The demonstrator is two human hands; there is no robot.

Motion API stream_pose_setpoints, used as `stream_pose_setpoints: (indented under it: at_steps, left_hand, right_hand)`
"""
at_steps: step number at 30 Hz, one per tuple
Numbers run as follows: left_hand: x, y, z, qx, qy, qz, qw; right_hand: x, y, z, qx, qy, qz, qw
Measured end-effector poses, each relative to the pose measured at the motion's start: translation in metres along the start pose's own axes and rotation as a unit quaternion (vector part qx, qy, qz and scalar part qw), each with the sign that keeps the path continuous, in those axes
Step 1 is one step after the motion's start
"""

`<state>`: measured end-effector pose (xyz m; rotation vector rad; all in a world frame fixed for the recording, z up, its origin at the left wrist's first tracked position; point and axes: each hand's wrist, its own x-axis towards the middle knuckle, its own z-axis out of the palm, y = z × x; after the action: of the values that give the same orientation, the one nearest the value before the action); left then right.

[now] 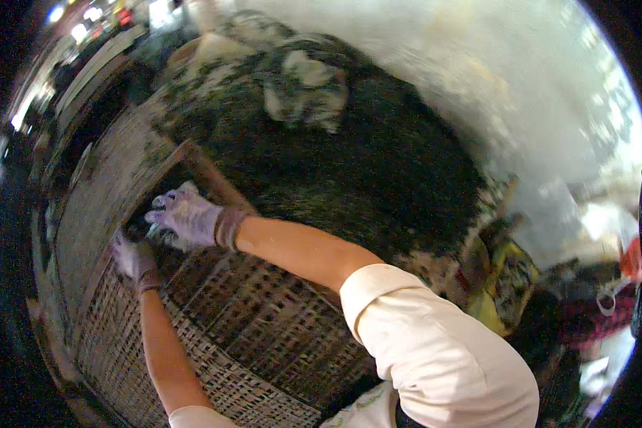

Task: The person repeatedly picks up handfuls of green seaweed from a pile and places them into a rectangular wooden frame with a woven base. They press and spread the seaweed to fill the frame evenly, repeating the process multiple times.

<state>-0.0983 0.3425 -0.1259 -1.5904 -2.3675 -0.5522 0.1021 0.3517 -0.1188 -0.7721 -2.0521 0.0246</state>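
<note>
Before me is a brown lattice-woven crate or basket (278, 305), its rim making a corner at the upper left. My right hand (187, 216), in a pale purple work glove with a dark striped cuff, reaches over the crate near that corner. Its fingers are curled, and a pale greyish patch shows below them; whether this is a held thing or part of the glove is unclear. My left hand (131, 259), in a similar glove, is at the crate's left rim, just below my right hand. Motion blur and shadow hide its fingertips.
Beyond the crate spreads a large dark heap (374, 160) of loose material, with a blurred pale object (307, 91) on it. A light wall or sheet (487, 69) rises behind. To the right lies a yellow bag-like item (505, 289) among clutter.
</note>
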Motion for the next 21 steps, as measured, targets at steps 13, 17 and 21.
stream_pose_setpoints:
  at_steps: [13,17,21]
  left_hand:
    - [-0.274,0.441,-0.032,0.002,-0.191,0.666,0.721]
    - [-0.377,0.550,0.052,0.039,-0.188,0.776,0.601]
    - [-0.378,0.635,0.112,0.001,-0.228,0.704,0.673]
  right_hand:
    - [-0.326,-0.010,-0.362,-0.023,-0.164,0.388,0.907]
    - [-0.453,-0.024,-0.456,-0.084,-0.258,0.422,0.865]
    - [-0.525,-0.039,-0.533,-0.118,-0.282,0.614,0.727]
